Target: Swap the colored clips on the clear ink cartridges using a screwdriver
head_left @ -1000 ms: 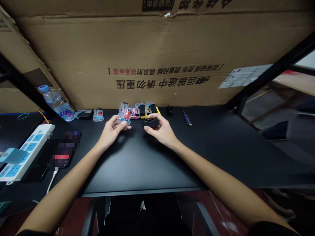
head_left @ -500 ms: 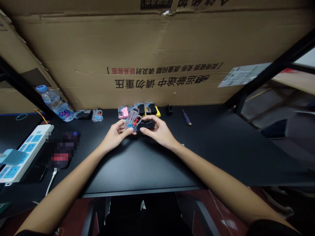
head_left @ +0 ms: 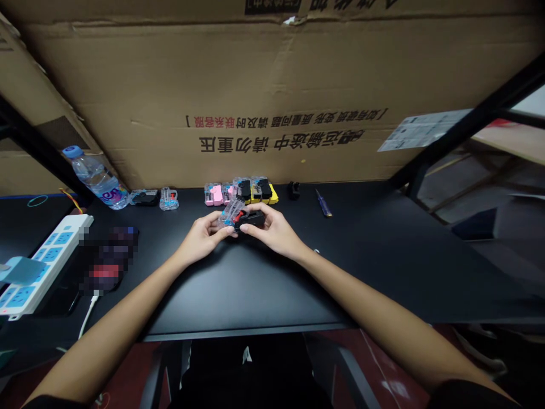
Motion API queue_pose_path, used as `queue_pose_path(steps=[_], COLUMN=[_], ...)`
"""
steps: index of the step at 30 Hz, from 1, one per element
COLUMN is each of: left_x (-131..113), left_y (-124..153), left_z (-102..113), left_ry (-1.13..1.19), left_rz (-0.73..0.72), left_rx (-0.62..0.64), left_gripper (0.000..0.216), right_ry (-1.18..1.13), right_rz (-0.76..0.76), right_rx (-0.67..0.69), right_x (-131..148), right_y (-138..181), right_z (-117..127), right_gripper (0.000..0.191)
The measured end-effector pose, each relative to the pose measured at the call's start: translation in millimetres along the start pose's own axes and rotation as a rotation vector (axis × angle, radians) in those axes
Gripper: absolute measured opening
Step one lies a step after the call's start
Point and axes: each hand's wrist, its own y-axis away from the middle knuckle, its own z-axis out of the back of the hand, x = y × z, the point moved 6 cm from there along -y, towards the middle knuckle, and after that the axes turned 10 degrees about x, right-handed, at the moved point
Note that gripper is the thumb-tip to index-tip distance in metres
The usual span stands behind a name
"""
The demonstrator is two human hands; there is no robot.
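My left hand [head_left: 200, 238] pinches a small clear plastic toy car shell [head_left: 230, 213] with red and blue parts inside. My right hand [head_left: 272, 230] grips a small black toy car part [head_left: 251, 218]. The two pieces touch between my hands, just above the black desk [head_left: 255, 284]. Behind them, along the cardboard, stands a row of small toy cars [head_left: 240, 191] in pink, black and yellow.
A large cardboard sheet [head_left: 272, 96] walls the back of the desk. A water bottle [head_left: 96, 179], two more clear toy cars [head_left: 157, 199], a small black piece [head_left: 293, 190] and a screwdriver [head_left: 323, 203] lie along it. A white power strip [head_left: 40, 264] and a charging phone [head_left: 106, 264] sit at left.
My left hand lifted the clear shell from the row and carried it right. Both hands drew together, so the clear shell now meets the black part.
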Motion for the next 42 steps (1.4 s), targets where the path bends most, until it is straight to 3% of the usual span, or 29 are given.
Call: queue_pose_path(steps=[29,42], left_x=[-2.8,-0.2], left_y=[3.0,2.4], left_z=[3.0,-0.4], left_ry=[-0.156,-0.071], left_rz=[-0.037,-0.005], left_rx=[-0.022,0.012], left_gripper=[0.040,0.045], right_ry=[-0.017,-0.114], right_rz=[-0.003,-0.066], right_rx=[-0.012,0.031], right_x=[-4.4,-11.0], right_y=[0.5,-0.9], right_z=[-5.3,-6.4], right_gripper=[0.047,0.050])
